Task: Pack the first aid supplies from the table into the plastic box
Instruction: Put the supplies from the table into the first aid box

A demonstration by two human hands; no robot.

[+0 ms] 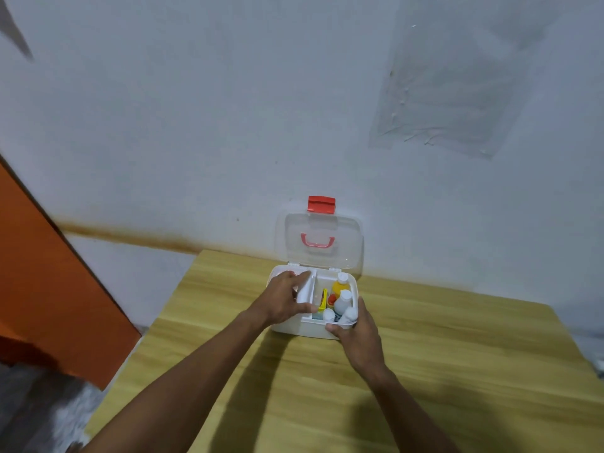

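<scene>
A white plastic box (307, 330) stands open on the wooden table, its clear lid (318, 243) with a red handle and red latch leaning against the wall. In its right compartment lie an orange-yellow bottle (340, 285), white bottles (343, 301) and a yellow item (323, 302). My left hand (284, 297) reaches into the left compartment and holds a white tube-like item (304, 291) there. My right hand (358, 335) grips the box's front right corner.
The wooden table (425, 371) extends to the right and toward me, with its left edge close to the box. A white wall stands right behind the lid. An orange panel (49, 289) is at the left, beyond the table.
</scene>
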